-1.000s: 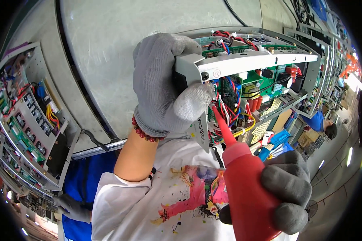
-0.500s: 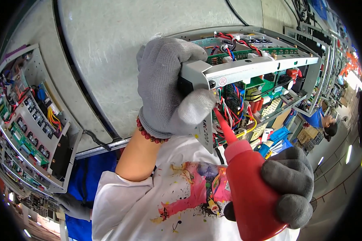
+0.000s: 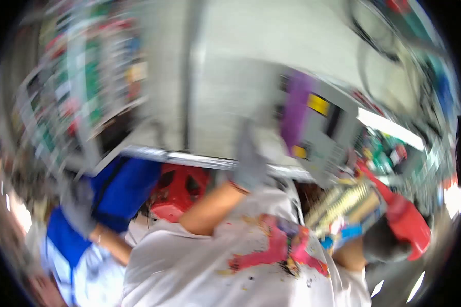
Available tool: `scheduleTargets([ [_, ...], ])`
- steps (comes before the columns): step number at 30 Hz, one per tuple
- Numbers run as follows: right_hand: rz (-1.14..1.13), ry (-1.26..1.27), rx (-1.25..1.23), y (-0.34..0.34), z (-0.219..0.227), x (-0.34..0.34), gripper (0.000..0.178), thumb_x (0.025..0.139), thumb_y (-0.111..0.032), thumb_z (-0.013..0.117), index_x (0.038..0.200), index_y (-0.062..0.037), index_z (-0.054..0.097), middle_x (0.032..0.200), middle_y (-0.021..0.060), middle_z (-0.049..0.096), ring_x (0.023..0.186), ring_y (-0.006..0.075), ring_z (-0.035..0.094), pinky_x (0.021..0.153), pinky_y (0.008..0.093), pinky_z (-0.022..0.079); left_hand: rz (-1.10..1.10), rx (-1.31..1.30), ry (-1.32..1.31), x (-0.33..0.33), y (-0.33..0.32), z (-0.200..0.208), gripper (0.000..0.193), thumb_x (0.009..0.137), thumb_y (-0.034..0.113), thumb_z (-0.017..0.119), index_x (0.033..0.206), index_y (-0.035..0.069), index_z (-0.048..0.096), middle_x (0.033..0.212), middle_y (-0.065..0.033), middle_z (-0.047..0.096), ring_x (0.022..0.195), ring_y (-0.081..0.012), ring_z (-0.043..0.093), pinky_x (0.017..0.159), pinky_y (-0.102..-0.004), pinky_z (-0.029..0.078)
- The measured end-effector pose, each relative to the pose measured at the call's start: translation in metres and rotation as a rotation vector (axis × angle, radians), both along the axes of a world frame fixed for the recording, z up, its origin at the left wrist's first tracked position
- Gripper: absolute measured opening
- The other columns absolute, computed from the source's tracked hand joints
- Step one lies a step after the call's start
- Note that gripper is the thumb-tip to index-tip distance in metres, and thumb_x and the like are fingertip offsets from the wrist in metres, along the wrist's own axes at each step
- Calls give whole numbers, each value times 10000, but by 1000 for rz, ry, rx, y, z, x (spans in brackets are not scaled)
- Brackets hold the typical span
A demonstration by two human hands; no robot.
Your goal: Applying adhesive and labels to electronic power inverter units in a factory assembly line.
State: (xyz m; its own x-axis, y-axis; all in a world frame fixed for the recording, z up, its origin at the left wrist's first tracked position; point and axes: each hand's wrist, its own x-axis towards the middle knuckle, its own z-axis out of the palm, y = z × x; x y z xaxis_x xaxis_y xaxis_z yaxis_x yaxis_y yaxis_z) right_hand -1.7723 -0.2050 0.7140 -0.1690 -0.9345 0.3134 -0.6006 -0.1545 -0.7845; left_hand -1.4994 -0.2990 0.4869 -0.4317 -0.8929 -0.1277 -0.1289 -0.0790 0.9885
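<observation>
— Blur everywhere, but the left hand [image 3: 249,163] in its grey glove is raised against the underside of the grey metal unit [image 3: 312,128]; whether it grips, I cannot tell.

— And the right hand [image 3: 381,243]?

— Low at the right, dark-gloved, fingers closed round the red screwdriver [image 3: 402,215], whose tip points up-left toward the unit (just below its open side).

— Anything inside?

— Smeared green boards and coloured wires [image 3: 381,153], nothing clearer.
</observation>
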Motion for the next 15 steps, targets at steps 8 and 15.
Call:
scheduleTargets([
  [8,-584,-925,-287,40,-77,-127,786,823,-550,626,1249,92,469,1178,188,592,1175,299,515,1086,426,322,39,-274,-352,-68,-4,111,805,807,407,617,1392,-40,291,1339,-304,367,1248,-442,387,1042,-539,307],
  [15,-261,-1266,-216,14,-66,-40,874,753,-472,746,1317,102,404,1346,220,481,1098,284,547,889,370,470,257,-398,-155,-15,20,88,657,813,337,658,1322,-4,421,1273,-224,486,1189,-380,479,1028,-445,371],
])
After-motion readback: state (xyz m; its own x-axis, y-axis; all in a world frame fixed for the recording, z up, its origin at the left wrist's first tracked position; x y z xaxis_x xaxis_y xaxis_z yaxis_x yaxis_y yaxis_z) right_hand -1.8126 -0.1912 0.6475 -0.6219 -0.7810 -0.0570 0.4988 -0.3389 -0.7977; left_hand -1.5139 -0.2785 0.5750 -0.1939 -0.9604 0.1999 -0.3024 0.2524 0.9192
